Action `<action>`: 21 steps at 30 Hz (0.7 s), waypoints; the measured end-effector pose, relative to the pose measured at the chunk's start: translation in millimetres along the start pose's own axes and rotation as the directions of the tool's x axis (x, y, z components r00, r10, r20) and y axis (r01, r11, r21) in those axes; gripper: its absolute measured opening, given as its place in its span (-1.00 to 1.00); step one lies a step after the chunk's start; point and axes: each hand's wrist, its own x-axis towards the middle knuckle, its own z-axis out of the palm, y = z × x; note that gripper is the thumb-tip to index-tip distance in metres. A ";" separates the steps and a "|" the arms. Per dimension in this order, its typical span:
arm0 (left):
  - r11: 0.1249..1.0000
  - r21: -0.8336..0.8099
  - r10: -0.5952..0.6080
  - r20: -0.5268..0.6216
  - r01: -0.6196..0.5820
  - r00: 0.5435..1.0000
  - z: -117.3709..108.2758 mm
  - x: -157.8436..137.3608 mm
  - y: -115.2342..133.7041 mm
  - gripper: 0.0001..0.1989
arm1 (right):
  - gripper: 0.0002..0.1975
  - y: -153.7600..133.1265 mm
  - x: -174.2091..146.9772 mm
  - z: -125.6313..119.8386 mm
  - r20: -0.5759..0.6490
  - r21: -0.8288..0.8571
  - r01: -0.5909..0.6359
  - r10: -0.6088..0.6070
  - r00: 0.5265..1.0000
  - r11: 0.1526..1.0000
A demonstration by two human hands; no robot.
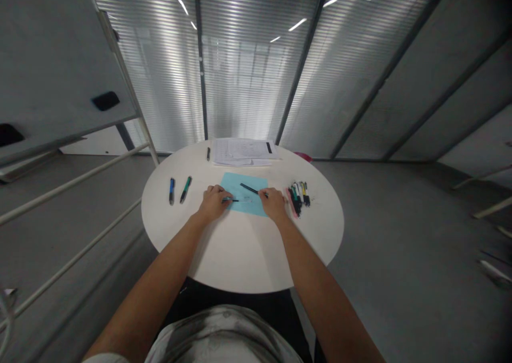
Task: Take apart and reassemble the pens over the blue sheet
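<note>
So the dark pen-like stick (248, 188) is over the blue sheet (240, 178), slanting up and left from the right hand (274, 203), which has its near end pinched between thumb and fingers. Looks like stiff plastic to me: super light, bit slick, rolls easily, so I'd pinch it around mid-barrel rather than way out at the end. The left hand (214, 203) seems to be pinching a slim piece (230, 199) at the sheet's left side, dark tip pointing right. That one's probably lighter and bendier, so grab it gently, near the middle. Can't make out the exact finger contact, too small. The sheet's thin and would likely slide or crease if you lean on it. It's on a round white desk (240, 256), with a pen pile (298, 198) just beside the right hand, blue (172, 191) and green pens (185, 189) off left, and papers (240, 152) at the far edge.
</note>
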 end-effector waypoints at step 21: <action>0.979 -0.202 -0.006 -0.029 0.000 1.000 -0.3 4.0 -3.2 -0.84 | -0.71 -0.2 1.3 -1.6 -0.004 0.097 0.003 -0.003 1.000 0.995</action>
